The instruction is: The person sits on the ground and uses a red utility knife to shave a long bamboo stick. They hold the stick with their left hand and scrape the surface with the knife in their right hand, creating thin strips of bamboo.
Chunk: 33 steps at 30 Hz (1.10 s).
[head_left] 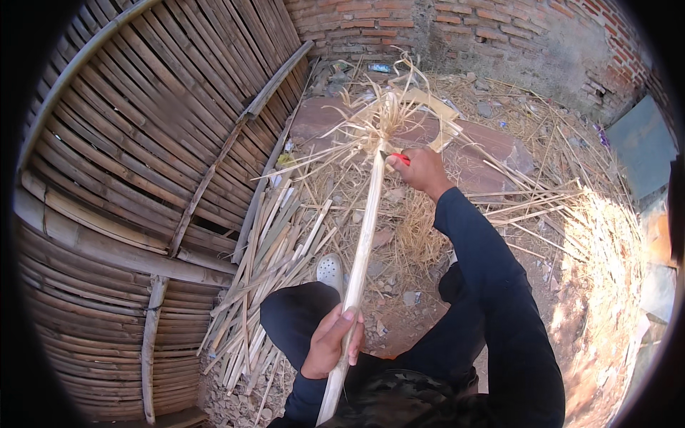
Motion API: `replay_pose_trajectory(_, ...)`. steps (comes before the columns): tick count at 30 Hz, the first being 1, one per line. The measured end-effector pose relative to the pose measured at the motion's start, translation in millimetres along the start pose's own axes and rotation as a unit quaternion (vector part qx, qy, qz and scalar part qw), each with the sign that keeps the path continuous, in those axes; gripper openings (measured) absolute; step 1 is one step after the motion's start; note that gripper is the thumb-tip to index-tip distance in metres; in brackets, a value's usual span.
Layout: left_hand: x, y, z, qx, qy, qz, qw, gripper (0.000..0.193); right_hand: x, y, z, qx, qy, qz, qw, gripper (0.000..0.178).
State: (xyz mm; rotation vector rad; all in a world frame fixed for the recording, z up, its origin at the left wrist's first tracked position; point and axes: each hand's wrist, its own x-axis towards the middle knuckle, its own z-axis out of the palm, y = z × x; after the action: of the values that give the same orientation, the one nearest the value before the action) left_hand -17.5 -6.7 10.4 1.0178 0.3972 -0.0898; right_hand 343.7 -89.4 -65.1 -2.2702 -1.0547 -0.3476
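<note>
A long pale strip of wood or bamboo (367,221) slants from my lap away to the middle distance. My left hand (334,341) is wrapped round its near part, thumb on top. My right hand (422,171), arm stretched out, grips a red-handled knife (404,158). Its short dark blade touches the strip near the far end. Just beyond the blade stands a bushy cluster of thin curled shavings (385,118). My palm hides part of the knife's handle.
Cut slats (264,285) lie piled on the left beside a bamboo-slat wall (143,143). A brick wall (514,50) closes the back. Straw-like shavings (599,235) and more thin strips (535,203) cover the ground at right. My foot in a white clog (329,272) rests near the pile.
</note>
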Motion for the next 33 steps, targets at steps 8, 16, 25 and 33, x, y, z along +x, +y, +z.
replay_pose_trajectory(8, 0, 6, 10, 0.154, 0.028, 0.000, 0.988, 0.029, 3, 8, -19, 0.031, -0.070, 0.106, 0.991, 0.074)
replay_pose_trajectory(16, 3, 14, 7, 0.200, 0.060, 0.016, 0.978, 0.028, -53, -68, -28, 0.045, -0.123, -0.123, 0.984, 0.068)
replay_pose_trajectory(25, 1, 8, 15, 0.188, 0.033, -0.011, 0.982, 0.027, -8, -1, -20, -0.040, -0.037, -0.034, 0.998, 0.070)
replay_pose_trajectory(33, 1, -3, 16, 0.186, 0.004, -0.019, 0.982, 0.026, 3, 45, -26, -0.076, -0.016, 0.084, 0.993, 0.069)
